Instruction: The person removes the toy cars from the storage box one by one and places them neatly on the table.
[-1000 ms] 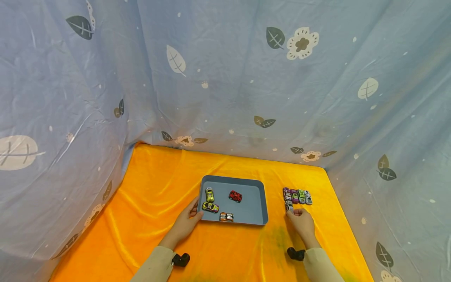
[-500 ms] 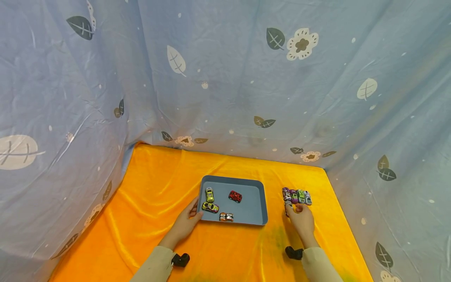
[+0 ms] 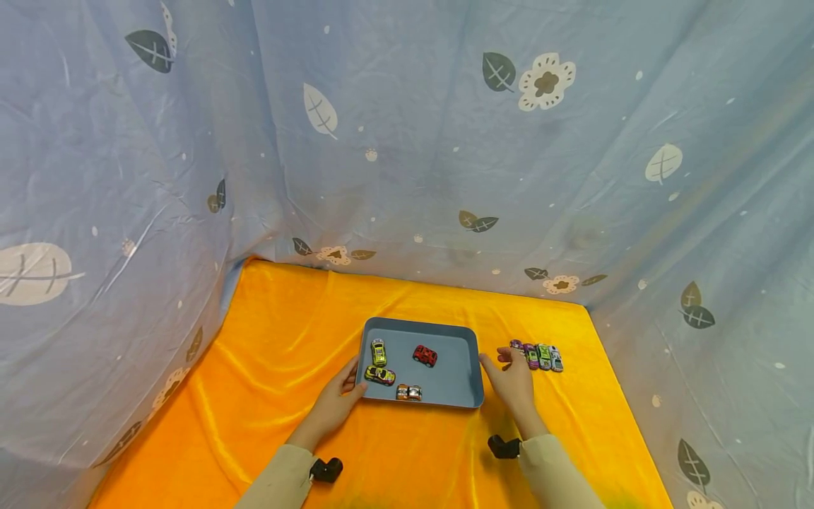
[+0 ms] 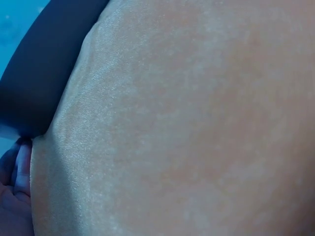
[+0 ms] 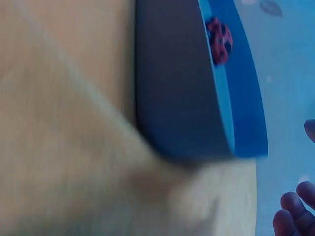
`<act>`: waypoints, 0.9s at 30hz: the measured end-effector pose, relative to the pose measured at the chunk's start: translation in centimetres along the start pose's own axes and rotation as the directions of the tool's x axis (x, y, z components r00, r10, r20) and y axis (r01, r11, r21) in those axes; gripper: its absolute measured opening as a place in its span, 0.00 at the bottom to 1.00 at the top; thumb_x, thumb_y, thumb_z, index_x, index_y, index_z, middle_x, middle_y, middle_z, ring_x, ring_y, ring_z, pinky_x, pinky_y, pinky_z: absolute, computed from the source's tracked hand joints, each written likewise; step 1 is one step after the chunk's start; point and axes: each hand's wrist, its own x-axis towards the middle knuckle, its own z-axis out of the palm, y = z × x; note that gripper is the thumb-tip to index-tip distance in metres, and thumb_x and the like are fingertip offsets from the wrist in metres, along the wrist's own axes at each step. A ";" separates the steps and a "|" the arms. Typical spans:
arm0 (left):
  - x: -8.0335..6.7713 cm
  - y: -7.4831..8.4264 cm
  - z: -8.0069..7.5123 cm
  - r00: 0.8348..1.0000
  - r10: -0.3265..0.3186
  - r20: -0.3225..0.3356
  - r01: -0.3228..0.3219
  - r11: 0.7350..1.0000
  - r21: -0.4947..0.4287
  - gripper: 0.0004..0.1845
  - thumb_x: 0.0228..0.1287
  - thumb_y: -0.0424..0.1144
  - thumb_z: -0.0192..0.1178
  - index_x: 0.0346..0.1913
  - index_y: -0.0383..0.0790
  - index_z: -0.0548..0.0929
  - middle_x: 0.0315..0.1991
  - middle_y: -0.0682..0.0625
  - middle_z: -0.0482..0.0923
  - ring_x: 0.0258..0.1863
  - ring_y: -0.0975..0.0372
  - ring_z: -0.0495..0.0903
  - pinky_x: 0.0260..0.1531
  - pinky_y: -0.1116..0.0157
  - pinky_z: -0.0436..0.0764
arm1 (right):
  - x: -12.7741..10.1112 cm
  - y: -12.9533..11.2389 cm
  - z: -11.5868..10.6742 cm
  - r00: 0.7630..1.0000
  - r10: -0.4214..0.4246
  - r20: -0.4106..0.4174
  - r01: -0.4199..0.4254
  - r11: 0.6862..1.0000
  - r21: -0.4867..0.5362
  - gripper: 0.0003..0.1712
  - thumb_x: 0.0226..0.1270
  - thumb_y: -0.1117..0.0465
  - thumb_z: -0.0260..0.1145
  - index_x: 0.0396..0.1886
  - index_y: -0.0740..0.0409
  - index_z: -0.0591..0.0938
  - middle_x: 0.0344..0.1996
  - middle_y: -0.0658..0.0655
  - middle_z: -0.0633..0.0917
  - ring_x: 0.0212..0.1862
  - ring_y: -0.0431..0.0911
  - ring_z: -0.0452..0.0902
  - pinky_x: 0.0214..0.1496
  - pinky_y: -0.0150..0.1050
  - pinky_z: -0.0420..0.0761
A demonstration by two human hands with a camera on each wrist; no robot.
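My right hand [image 3: 512, 380] has left the row of cars [image 3: 537, 355], fingers spread, empty, beside the tray [image 3: 454, 387]; my left hand [image 3: 337, 400] still rests relaxed on its left rim.

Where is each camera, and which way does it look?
Head: on the person's head, looking forward and down at the tray, toy cars, both hands and sleeves.
Left wrist: on the left wrist, close to the orange cloth; fingertips show.
Right wrist: beside the tray's wall, red car inside; fingertips show.
Head and right wrist share tray and red car.
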 end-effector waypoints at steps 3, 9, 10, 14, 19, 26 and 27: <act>0.0 0.0 0.0 1.000 -0.001 0.001 0.001 1.000 0.003 0.35 0.70 0.41 0.59 0.76 0.51 0.58 0.66 0.50 0.68 0.54 0.57 0.74 0.55 0.55 0.73 | -0.4 -1.3 1.1 1.000 -0.028 0.011 0.028 1.000 0.002 0.38 0.60 0.38 0.68 0.58 0.62 0.75 0.48 0.62 0.79 0.47 0.54 0.73 0.48 0.49 0.76; 0.1 -0.4 0.0 1.000 0.003 0.004 -0.003 1.000 0.003 0.35 0.70 0.42 0.59 0.76 0.52 0.57 0.66 0.50 0.69 0.54 0.57 0.74 0.55 0.55 0.73 | -0.9 -3.2 3.6 0.995 -0.088 0.055 0.086 0.995 0.048 0.38 0.60 0.38 0.68 0.58 0.62 0.76 0.47 0.62 0.80 0.45 0.52 0.75 0.47 0.49 0.77; 0.1 -0.5 0.0 1.000 0.005 0.004 -0.005 1.000 0.001 0.35 0.70 0.42 0.59 0.76 0.51 0.57 0.65 0.49 0.69 0.54 0.57 0.74 0.55 0.55 0.73 | -1.0 -3.5 4.0 0.993 -0.101 0.060 0.097 0.994 0.054 0.37 0.60 0.39 0.69 0.58 0.62 0.76 0.47 0.62 0.80 0.45 0.53 0.75 0.47 0.49 0.77; 0.1 -0.6 0.0 1.000 0.009 0.009 -0.008 1.000 -0.004 0.36 0.69 0.43 0.59 0.76 0.52 0.57 0.65 0.49 0.69 0.52 0.58 0.75 0.54 0.55 0.74 | -1.5 -4.9 5.6 0.987 -0.142 0.081 0.135 0.987 0.090 0.34 0.60 0.43 0.70 0.57 0.61 0.77 0.45 0.61 0.80 0.43 0.52 0.75 0.43 0.47 0.78; 0.2 -0.6 -0.1 1.000 0.010 0.012 -0.010 1.000 0.002 0.36 0.69 0.44 0.59 0.76 0.53 0.57 0.65 0.49 0.70 0.53 0.58 0.74 0.55 0.54 0.73 | -2.1 -6.2 7.6 0.970 -0.192 0.151 0.172 0.976 0.133 0.33 0.61 0.44 0.70 0.58 0.60 0.76 0.42 0.56 0.80 0.40 0.47 0.74 0.39 0.42 0.77; 0.2 -0.9 -0.1 1.000 0.017 0.019 -0.017 1.000 -0.003 0.36 0.70 0.43 0.59 0.76 0.52 0.57 0.66 0.50 0.68 0.54 0.58 0.73 0.55 0.54 0.72 | -2.8 -7.7 9.6 0.938 -0.226 0.262 0.183 0.967 0.180 0.34 0.61 0.42 0.69 0.59 0.58 0.75 0.41 0.52 0.79 0.39 0.45 0.73 0.43 0.41 0.76; 0.2 -0.9 -0.1 1.000 0.016 0.018 -0.015 1.000 -0.002 0.36 0.70 0.43 0.59 0.76 0.52 0.57 0.66 0.50 0.69 0.53 0.58 0.73 0.55 0.55 0.73 | -2.8 -7.8 9.8 0.934 -0.229 0.276 0.182 0.966 0.185 0.34 0.61 0.42 0.69 0.59 0.59 0.74 0.42 0.53 0.79 0.39 0.45 0.73 0.43 0.42 0.76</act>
